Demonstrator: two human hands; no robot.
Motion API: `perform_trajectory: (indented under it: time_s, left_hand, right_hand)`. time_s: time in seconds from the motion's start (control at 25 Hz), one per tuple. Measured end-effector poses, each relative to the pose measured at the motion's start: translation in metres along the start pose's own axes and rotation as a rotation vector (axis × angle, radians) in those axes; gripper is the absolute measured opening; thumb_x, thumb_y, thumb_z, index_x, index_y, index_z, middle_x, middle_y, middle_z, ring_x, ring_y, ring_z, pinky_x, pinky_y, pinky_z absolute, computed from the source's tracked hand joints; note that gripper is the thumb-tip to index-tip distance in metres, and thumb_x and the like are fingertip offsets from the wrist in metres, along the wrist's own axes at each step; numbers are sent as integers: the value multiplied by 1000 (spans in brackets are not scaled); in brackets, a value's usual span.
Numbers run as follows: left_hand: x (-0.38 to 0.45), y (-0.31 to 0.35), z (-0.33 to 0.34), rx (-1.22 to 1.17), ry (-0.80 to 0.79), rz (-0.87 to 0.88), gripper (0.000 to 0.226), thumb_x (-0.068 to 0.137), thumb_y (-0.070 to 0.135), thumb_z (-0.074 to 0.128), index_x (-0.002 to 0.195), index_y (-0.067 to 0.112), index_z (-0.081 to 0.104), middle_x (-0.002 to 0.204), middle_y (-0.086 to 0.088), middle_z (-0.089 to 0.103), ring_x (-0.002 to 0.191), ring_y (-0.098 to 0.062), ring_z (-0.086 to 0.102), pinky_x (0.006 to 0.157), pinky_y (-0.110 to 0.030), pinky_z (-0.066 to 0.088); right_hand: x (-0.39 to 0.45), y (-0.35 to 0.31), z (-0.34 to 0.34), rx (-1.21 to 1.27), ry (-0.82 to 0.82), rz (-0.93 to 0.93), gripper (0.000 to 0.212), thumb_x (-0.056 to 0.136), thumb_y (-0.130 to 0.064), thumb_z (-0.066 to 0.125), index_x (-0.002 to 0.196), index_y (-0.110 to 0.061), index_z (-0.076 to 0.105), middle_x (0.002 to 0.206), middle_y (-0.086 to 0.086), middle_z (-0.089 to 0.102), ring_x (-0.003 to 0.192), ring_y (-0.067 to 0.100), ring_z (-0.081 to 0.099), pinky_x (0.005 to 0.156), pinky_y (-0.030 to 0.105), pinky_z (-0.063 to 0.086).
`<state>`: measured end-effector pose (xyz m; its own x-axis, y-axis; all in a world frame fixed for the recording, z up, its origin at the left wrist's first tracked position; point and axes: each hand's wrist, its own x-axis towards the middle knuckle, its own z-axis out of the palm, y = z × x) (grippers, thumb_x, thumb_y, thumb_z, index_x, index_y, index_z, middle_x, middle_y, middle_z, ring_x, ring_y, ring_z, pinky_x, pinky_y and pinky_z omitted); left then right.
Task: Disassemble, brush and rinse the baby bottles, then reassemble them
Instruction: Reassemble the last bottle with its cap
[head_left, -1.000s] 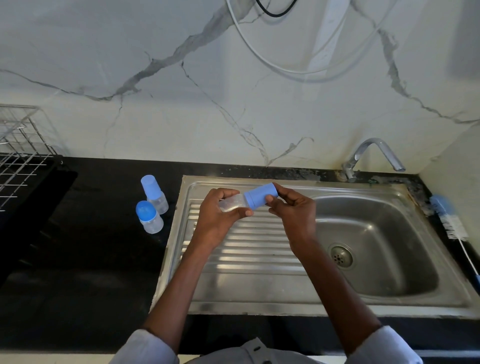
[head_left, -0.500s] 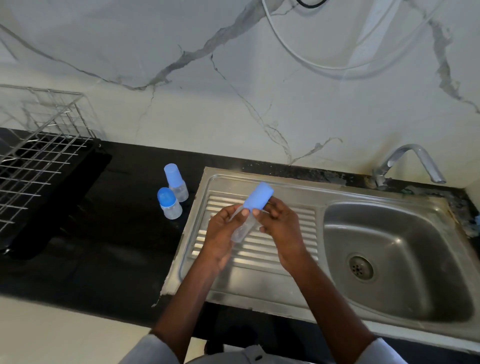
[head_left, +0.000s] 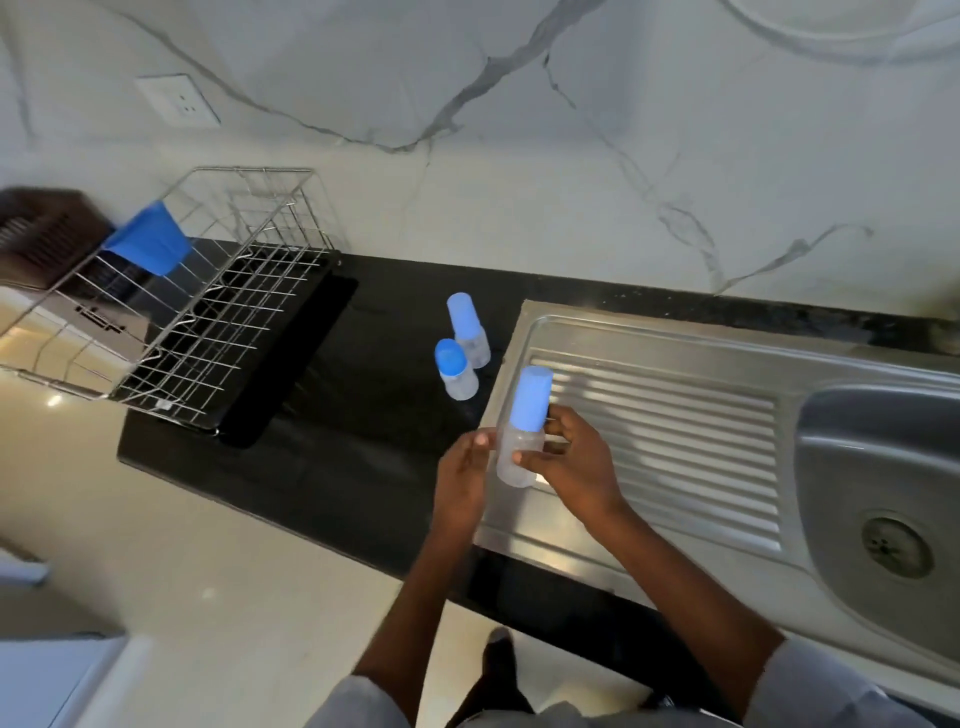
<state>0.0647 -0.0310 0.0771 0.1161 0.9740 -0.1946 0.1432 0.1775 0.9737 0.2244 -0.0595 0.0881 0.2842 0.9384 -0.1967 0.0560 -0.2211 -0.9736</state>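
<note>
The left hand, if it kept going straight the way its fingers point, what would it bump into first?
Probably the nearer capped bottle on the black counter. The left hand points up and away toward it, though depth is hard to judge from one view.

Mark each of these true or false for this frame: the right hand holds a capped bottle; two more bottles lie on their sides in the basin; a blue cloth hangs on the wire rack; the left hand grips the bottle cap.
1. The right hand holds a capped bottle. True.
2. Two more bottles lie on their sides in the basin. False: the two other bottles stand upright on the black counter, left of the sink.
3. A blue cloth hangs on the wire rack. True.
4. The left hand grips the bottle cap. False: its fingers lie straight beside the bottle's clear body.
</note>
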Motion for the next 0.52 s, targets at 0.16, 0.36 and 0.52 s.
perform_trajectory:
  time_s: [0.16, 0.36, 0.52]
  left_hand:
    - [43, -29, -77, 771, 38, 81, 36, 98, 14, 64, 132, 22, 63, 135, -1, 61, 126, -19, 58, 109, -41, 48]
    - [87, -46, -128, 1142, -107, 46, 64, 88, 52, 72, 146, 38, 48, 160, 5, 34, 148, -24, 32, 116, -50, 36]
    - [94, -59, -143, 1182, -87, 177, 66, 82, 64, 71, 141, 44, 48, 155, 9, 38, 143, -23, 35, 111, -49, 39]
  right_hand:
    - [27, 8, 55, -198, 19, -109, 72, 70, -19, 93, 130, -39, 57, 111, -22, 66, 101, 2, 64, 84, 19, 52]
    - [43, 21, 126, -297, 114, -92, 61, 77, -20, 88, 126, -38, 55, 111, -20, 64, 102, 9, 66, 85, 26, 54]
    - [48, 23, 162, -363, 256, -65, 55, 83, -22, 84, 123, -39, 49, 116, -15, 66, 104, 8, 64, 84, 29, 59]
